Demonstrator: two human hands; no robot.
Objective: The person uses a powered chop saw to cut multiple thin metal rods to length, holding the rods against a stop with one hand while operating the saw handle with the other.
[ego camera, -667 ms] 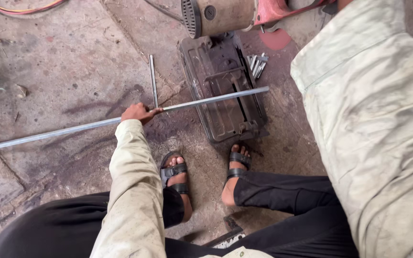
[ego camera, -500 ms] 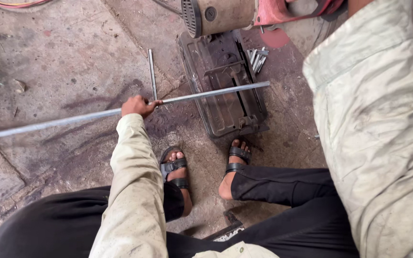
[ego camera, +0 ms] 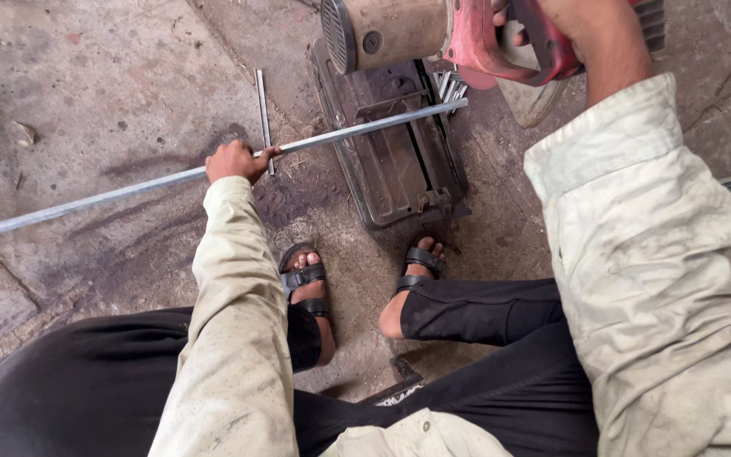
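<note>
Fingers of the left hand [ego camera: 234,161] are wrapped tight around a long steel rod [ego camera: 112,193]; fingers of the right hand [ego camera: 581,34] are curled through the red handle of a chop saw [ego camera: 442,34], fully clenched.

Nearest the camera: black trousers, pale stained sleeves, both feet in black strap sandals [ego camera: 306,283] planted on the concrete floor [ego camera: 95,76], just short of the saw's base.

Left arm stretches forward, hand resting low on the floor with the rod gripped near its middle. Rod runs diagonally from the left frame edge up and right, crossing the dark metal saw base [ego camera: 399,161]; its far end sticks out just past the base's right side, under the raised saw head.

Saw head is held up, clear of the rod: beige motor housing with vented end cap on the left, red body on the right. Blade mostly hidden by the hand and sleeve.

Beyond the left hand, a short cut rod piece [ego camera: 262,114] lies on the floor, roughly square to the long rod. A bundle of short cut pieces [ego camera: 448,85] sits by the base's far right corner.
</note>
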